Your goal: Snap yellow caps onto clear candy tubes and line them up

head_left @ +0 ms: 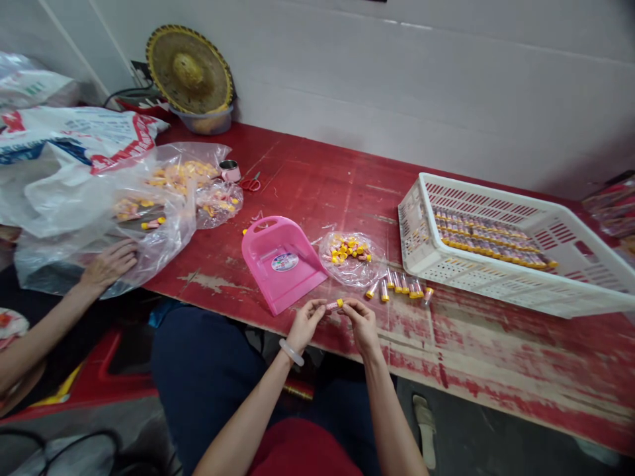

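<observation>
Between my two hands, just over the table's front edge, is a small pink-patterned tube with a yellow cap (pixel 333 305). My left hand (pixel 305 324), with a pale bangle on its wrist, pinches the pink end. The fingers of my right hand (pixel 363 322) are closed at the yellow-capped end. Beyond my hands lies a clear plastic bag (pixel 374 264) holding several yellow-capped pieces (pixel 347 248). To its right, clear tubes with yellow caps (pixel 403 283) lie in a loose row. A pink dustpan (pixel 278 291) rests left of the bag.
A white slatted crate (pixel 496 284) with rows of tubes (pixel 489 241) stands at right. Large plastic bags (pixel 159 244), a co-worker's hand (pixel 112 264), red-handled scissors (pixel 251 184) and a metal cup (pixel 229 170) are at left. A straw hat (pixel 191 69) leans against the wall.
</observation>
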`<state>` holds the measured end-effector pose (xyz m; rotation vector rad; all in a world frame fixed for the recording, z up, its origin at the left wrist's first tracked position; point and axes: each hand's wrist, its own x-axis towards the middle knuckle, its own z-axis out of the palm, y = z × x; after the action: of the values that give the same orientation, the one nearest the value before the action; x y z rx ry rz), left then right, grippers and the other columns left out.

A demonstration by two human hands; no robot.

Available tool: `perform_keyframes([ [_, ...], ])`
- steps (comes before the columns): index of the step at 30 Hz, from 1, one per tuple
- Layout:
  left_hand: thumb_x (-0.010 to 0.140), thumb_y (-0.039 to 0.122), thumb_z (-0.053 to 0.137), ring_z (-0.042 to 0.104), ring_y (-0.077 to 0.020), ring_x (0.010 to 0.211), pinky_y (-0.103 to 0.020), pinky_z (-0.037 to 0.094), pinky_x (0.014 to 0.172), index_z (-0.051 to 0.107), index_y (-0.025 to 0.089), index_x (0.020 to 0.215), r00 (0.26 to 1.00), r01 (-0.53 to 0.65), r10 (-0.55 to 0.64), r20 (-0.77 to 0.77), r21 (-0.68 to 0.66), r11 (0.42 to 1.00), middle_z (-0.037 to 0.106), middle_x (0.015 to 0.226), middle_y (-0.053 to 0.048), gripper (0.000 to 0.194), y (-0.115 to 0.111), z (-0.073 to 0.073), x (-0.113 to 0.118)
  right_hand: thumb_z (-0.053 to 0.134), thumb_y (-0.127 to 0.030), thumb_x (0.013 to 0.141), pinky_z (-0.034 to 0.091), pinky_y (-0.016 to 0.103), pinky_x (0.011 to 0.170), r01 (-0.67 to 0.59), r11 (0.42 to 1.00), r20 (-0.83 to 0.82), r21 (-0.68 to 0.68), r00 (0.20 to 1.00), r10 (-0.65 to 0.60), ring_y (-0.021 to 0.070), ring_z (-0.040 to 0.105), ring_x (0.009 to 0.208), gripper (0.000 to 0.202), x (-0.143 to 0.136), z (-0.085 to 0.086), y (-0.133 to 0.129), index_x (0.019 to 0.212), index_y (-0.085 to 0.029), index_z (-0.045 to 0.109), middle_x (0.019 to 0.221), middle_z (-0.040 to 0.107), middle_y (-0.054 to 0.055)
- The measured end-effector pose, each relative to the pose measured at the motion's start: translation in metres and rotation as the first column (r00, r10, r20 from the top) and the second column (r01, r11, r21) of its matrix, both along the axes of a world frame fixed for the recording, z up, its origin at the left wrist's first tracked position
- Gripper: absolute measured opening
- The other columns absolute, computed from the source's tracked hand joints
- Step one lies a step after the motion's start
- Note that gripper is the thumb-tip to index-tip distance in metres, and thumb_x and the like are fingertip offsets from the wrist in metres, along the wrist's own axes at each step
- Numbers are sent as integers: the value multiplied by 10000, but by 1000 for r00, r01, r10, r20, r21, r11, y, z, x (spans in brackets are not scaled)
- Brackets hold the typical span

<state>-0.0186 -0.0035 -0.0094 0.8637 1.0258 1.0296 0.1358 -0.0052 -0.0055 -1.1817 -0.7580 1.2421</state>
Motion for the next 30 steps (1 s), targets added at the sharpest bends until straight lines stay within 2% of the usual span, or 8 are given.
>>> perform_keyframes([
  [4, 808, 545, 597, 634, -151, 632, -287, 515, 663, 641, 129, 991, 999, -21, 19, -27, -65, 998, 690, 780, -53, 457, 0, -4, -1, 780, -370, 690, 510, 303, 723, -40, 999, 8, 10, 999, 40, 175, 613, 774, 205, -4, -4, -2, 801, -203, 737, 865, 687, 35],
  [9, 795, 406, 660, 632, -166, 836, -285, 495, 788, 639, 147, 997, 987, -74, 91, -130, 136, 988, 686, 945, -66, 329, -1, -7, -2, 776, -383, 696, 513, 302, 703, 1, 1000, 13, -5, 1000, -1, 168, 616, 744, 225, -9, -3, -1, 818, -198, 737, 832, 692, 27],
  [12, 785, 376, 676, 620, -159, 856, -274, 487, 797, 636, 157, 963, 983, -60, 93, -160, 196, 979, 674, 951, -56, 285, -1, -4, -1, 790, -362, 673, 517, 315, 710, 23, 1000, -38, -5, 999, -23, 172, 626, 741, 212, -8, -1, -1, 803, -202, 737, 832, 699, 26],
  [15, 773, 458, 671, 627, -146, 767, -258, 501, 693, 619, 157, 1010, 991, -63, 75, -113, 107, 992, 668, 950, -61, 386, 0, -1, 0, 788, -344, 672, 520, 335, 744, 27, 1000, -53, 9, 998, -26, 190, 641, 789, 211, -6, -2, -1, 824, -205, 742, 886, 711, 38],
  [19, 777, 577, 613, 531, -93, 494, -211, 392, 471, 650, 127, 1018, 995, 64, -67, -73, -40, 997, 645, 719, -25, 512, -1, 2, 1, 761, -345, 715, 506, 351, 825, -5, 1000, -32, 18, 999, 6, 200, 647, 850, 209, -5, -5, -2, 873, -208, 749, 919, 724, 49],
  [24, 770, 617, 599, 492, -76, 464, -193, 332, 450, 676, 142, 870, 991, 113, -117, -69, -63, 992, 618, 634, 1, 492, -5, 9, 2, 746, -379, 739, 499, 343, 831, -57, 998, -12, 0, 998, 57, 198, 653, 844, 217, -9, -6, -3, 873, -207, 748, 939, 731, 58],
  [27, 737, 643, 621, 570, -94, 509, -198, 395, 487, 630, 145, 869, 982, 189, -187, 26, -135, 973, 673, 742, -31, 515, -6, 13, 4, 755, -380, 729, 500, 333, 806, -66, 998, -53, -22, 997, 65, 192, 653, 817, 207, -11, -5, -4, 834, -203, 743, 937, 732, 58],
  [30, 725, 631, 649, 602, -116, 553, -226, 452, 552, 588, 142, 808, 982, 186, -183, 38, -114, 976, 677, 724, -46, 499, -7, 12, 8, 762, -381, 717, 497, 320, 778, -74, 996, -42, -50, 997, 72, 179, 643, 766, 201, -8, -4, -4, 784, -193, 733, 881, 732, 56],
])
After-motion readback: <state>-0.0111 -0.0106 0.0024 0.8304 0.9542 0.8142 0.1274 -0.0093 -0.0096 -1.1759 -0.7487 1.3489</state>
